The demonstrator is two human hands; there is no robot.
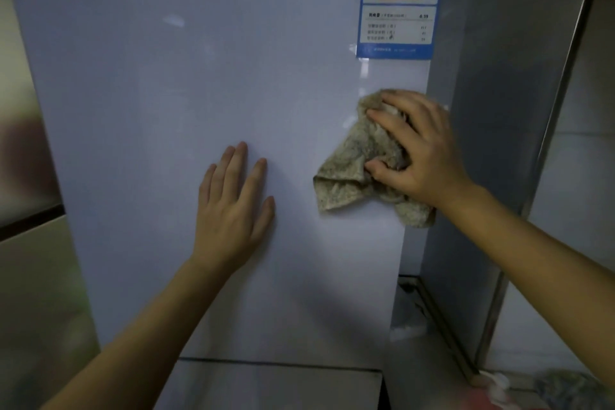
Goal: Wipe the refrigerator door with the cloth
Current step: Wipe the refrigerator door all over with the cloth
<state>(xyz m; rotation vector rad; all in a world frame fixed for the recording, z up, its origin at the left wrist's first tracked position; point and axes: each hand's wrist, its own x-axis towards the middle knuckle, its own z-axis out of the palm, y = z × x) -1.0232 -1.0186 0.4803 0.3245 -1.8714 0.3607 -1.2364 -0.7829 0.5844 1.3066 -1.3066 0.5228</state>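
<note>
Glossy fridge door (206, 93): right hand (419, 150) presses bunched cloth (349, 173) below the energy label (399, 3), left hand (233, 206) flat, empty; best use overlapping strokes, firm pressure.

On the refrigerator door (206, 76), the left hand (233, 210) lies left of the cloth (352, 170), under the right hand (419, 150).

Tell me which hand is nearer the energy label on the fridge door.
Right. The right hand presses the cloth just below the energy label; the left hand lies flat on the door, lower and further left.
</note>
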